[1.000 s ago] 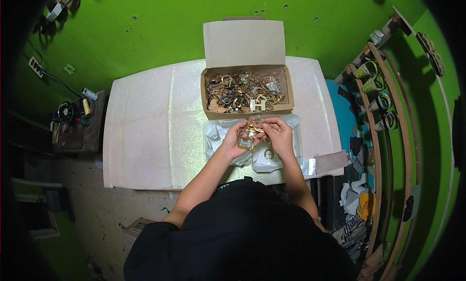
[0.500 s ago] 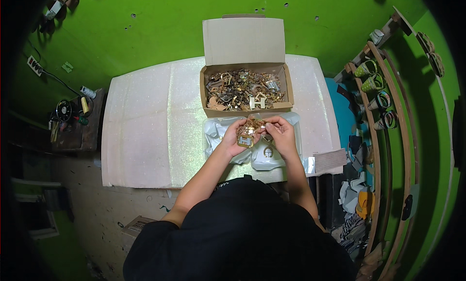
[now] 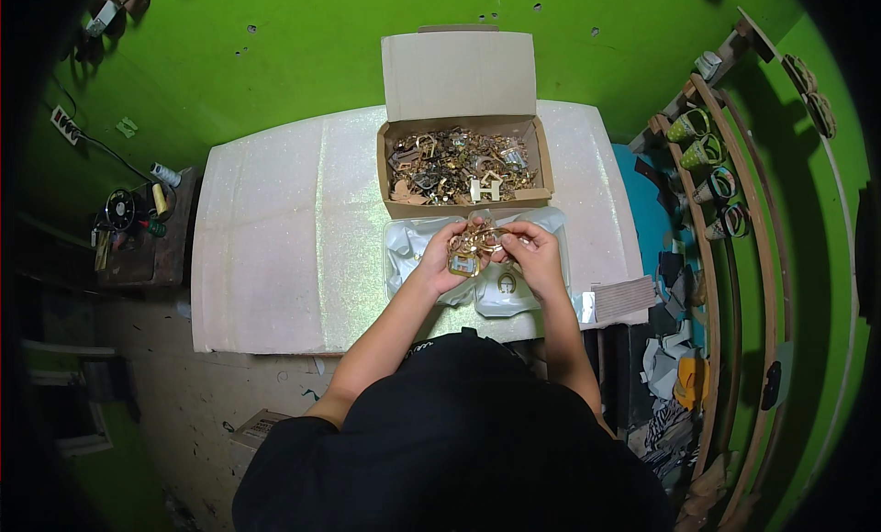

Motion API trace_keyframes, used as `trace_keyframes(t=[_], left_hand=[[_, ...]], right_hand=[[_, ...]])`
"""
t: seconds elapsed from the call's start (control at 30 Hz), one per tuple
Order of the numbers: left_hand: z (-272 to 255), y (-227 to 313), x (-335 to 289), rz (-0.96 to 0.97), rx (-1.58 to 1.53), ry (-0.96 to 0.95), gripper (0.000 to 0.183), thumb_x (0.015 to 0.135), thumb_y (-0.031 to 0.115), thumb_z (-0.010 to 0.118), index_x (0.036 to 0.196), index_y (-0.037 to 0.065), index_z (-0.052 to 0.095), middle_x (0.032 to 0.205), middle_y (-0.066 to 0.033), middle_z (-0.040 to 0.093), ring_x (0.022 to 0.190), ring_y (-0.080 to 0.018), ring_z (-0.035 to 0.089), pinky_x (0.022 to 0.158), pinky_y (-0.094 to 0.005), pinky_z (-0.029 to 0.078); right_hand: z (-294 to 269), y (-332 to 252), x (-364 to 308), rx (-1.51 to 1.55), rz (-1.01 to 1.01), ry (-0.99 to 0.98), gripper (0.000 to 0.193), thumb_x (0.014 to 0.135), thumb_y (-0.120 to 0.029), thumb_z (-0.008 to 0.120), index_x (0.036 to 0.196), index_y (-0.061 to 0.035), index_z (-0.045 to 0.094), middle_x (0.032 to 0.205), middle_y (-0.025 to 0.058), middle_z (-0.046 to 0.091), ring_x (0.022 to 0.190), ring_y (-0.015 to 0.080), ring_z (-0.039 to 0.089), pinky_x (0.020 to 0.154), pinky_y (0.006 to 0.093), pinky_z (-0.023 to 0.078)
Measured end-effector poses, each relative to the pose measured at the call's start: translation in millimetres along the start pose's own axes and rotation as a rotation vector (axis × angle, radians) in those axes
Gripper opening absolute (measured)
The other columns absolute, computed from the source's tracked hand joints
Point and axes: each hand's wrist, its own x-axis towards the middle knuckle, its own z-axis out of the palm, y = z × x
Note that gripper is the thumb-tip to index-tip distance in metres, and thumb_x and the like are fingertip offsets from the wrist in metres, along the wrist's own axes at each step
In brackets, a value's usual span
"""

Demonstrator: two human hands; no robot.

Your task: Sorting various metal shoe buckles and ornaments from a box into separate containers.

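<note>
Green walls (image 3: 303, 55) wrap around a white table (image 3: 284, 238) with a faintly glittering top, seen from above the person's head. At the far edge of the table sits an open cardboard box (image 3: 463, 165), its lid standing upright against the wall, and inside lies a heap of small metal buckles and fittings (image 3: 459, 165) in gold and dull brass tones. Just in front of the box, touching its near side, is a crumpled clear plastic bag (image 3: 408, 252) spread over the tabletop.

Both hands are raised over that bag. The left hand (image 3: 440, 261) and the right hand (image 3: 534, 257) meet around a small cluster of gold buckles (image 3: 475, 243), held between them just above the plastic and close to the box's front wall. The left fingers are curled in and closed on the cluster from its left side; the right fingers pinch together on its right edge. One more gold ring-shaped piece (image 3: 506, 282) lies on the bag below the hands.

To the left, a dark side shelf (image 3: 138, 243) carries small tools and bottles. To the right, curved wooden racks (image 3: 725, 257) hold rolls of tape, with scraps of material (image 3: 665, 367) piled below.
</note>
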Motion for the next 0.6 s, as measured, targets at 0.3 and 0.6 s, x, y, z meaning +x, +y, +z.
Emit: trace_keyframes(t=[0.3,0.6], left_hand=[[-21,17,-5,-0.005,-0.135,-0.106,0.021,0.084,0.019,0.038,0.094,0.006,0.051,0.094,-0.0127,0.053,0.084,-0.0244,0.053,0.069,-0.0341,0.047],[-23,32,-17,0.094,-0.204,-0.005,0.021,0.084,0.018,0.039,0.092,0.006,0.054,0.090,-0.0127,0.055,0.082,-0.0249,0.054,0.067,-0.0350,0.048]], right_hand=[[-35,9,2,-0.110,-0.056,0.212,0.014,0.082,-0.008,0.053,0.092,0.0025,0.054,0.078,0.0085,0.060,0.064,0.0111,0.057,0.057,0.0207,0.045],[-88,82,5,-0.581,-0.013,0.350,0.011,0.070,-0.009,0.062,0.068,0.0014,0.058,0.072,0.0058,0.055,0.058,0.0096,0.051,0.054,0.0213,0.043]])
